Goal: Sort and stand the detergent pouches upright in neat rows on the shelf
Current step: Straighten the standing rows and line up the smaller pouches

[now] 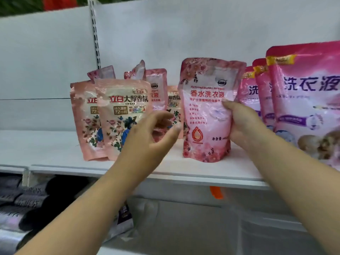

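A pink perfumed-detergent pouch (pixel 204 111) stands upright near the front of the white shelf (pixel 184 170). My right hand (pixel 241 122) grips its right edge, thumb across the front. Just left of it, my left hand (pixel 154 131) hovers with loosely curled fingers and holds nothing. Two peach floral pouches (pixel 121 107) stand side by side at the left front. Behind them several more pink pouches (pixel 156 83) lean unevenly, and another peach pouch (pixel 173 102) shows between my hands.
Large magenta and purple pouches (pixel 303 100) stand in a row at the right, close to my right forearm. Left of the peach pouches the shelf board is bare. A slotted upright (pixel 95 39) runs up the back panel. Dark packets (pixel 24 201) lie on the lower shelf.
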